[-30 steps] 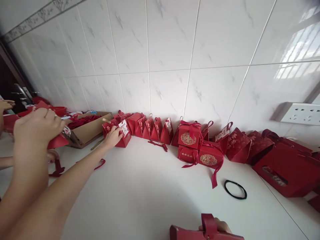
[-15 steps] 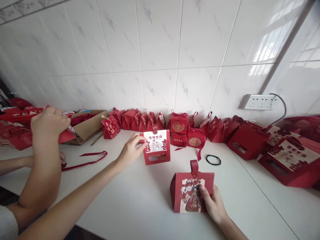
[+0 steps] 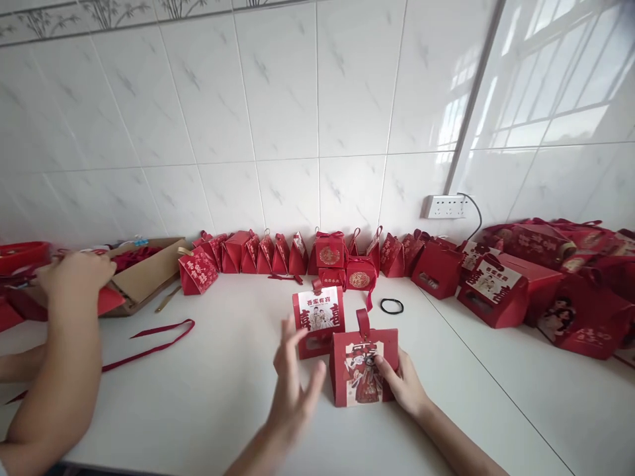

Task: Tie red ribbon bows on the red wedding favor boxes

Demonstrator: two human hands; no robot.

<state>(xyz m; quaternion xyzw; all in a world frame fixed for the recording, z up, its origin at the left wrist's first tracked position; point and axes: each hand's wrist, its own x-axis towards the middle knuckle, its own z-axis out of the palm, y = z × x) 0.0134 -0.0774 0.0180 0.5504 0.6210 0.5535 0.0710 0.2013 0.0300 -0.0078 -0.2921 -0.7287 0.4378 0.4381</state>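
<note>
My right hand (image 3: 407,383) grips the right side of a red gift box (image 3: 364,377) that stands upright at the front, thumb on its printed picture and a loop handle on top. My left hand (image 3: 295,373) is slightly blurred, its fingers spread and nothing in it, just left of that box. Behind, partly covered by my left hand and the front box, stands a second red gift box (image 3: 320,317) with a white printed panel and two cartoon figures.
Several small red boxes (image 3: 238,251) line the tiled wall. A black loop (image 3: 391,305) lies right of centre. Larger boxes (image 3: 496,287) stand at right, below a power strip (image 3: 448,206). On the left, a co-worker's hand (image 3: 77,284) is near a cardboard box (image 3: 143,277); a red ribbon (image 3: 163,330) lies closer.
My left hand has let go of the white-panelled box, which now stands nearer the front one, and has moved right and down. My view has turned right. My right hand keeps its hold.
</note>
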